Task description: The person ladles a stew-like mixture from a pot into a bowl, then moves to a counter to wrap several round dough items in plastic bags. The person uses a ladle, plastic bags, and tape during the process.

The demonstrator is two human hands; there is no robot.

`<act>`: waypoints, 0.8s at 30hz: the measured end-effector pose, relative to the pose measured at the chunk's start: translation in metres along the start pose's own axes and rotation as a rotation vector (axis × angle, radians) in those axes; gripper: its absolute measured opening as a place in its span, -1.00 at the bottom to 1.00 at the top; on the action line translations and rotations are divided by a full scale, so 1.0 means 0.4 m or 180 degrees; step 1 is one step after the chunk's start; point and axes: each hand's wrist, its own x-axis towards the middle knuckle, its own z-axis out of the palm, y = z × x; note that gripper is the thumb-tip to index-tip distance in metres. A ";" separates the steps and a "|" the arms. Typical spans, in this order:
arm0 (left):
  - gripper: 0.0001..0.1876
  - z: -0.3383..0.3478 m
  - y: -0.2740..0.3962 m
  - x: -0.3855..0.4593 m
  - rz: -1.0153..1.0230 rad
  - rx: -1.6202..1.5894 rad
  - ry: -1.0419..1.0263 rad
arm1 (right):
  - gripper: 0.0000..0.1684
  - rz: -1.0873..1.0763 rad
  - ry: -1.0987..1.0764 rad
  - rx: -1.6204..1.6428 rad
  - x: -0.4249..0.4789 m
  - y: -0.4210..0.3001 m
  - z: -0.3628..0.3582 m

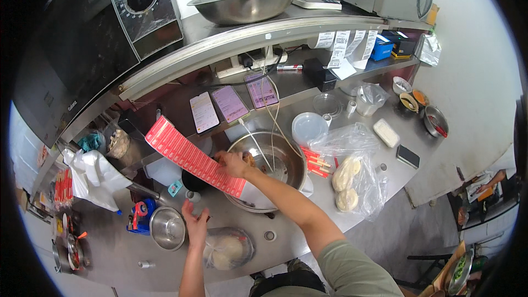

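My right hand reaches over a large steel basin, at a long strip of red printed stickers; part of the strip lies across the basin's left side. Whether its fingers grip the strip or something brown beside them cannot be told. My left hand is raised above the counter with fingers apart and nothing in it. Close by are a small steel bowl, a blue tape dispenser with red tape, and a plastic bag with pale round dough pieces. A dark round container is partly hidden under the strip.
Several phones lean along the back shelf, with cables hanging into the basin. To the right are stacked plastic lids, red-wrapped chopsticks, bagged buns and a dark phone. White plastic bags hang at left.
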 end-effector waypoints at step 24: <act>-0.91 0.148 0.173 -0.106 -0.0631 -0.1859 -0.0211 | -0.40 0.0015 -0.0835 0.2520 -0.363 -0.148 -0.161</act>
